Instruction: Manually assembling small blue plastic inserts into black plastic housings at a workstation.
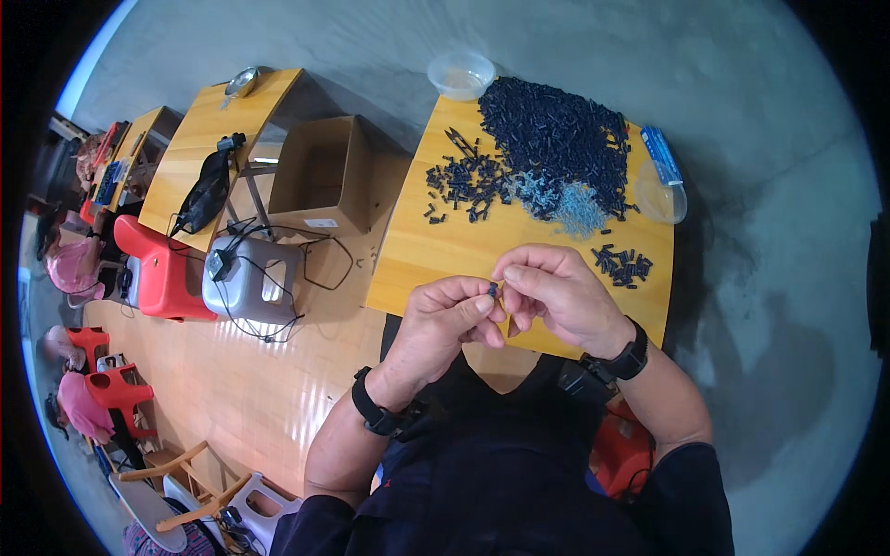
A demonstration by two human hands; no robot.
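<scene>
My left hand (pixel 447 320) is closed in a pinch on a small black plastic part (pixel 493 290), held above the near edge of the yellow table (pixel 399 269). Thumb and fingers of my right hand (pixel 565 295) press together right beside that part; whatever they hold is too small to make out. Beyond my hands lies a big heap of small black parts (pixel 552 120). A pile of thin silvery-blue metal pieces (pixel 577 211) rests against its near side. Smaller groups of black parts lie to the left (pixel 464 181) and right (pixel 623 267).
A clear plastic bowl (pixel 461 76) stands at the far left corner, and a clear round container (pixel 660 196) with a blue box (pixel 660 156) at the right edge. Tweezers (pixel 458 141) lie by the heap. Leftward are a cardboard box (pixel 320 176), a grey stool (pixel 248 287) and cables.
</scene>
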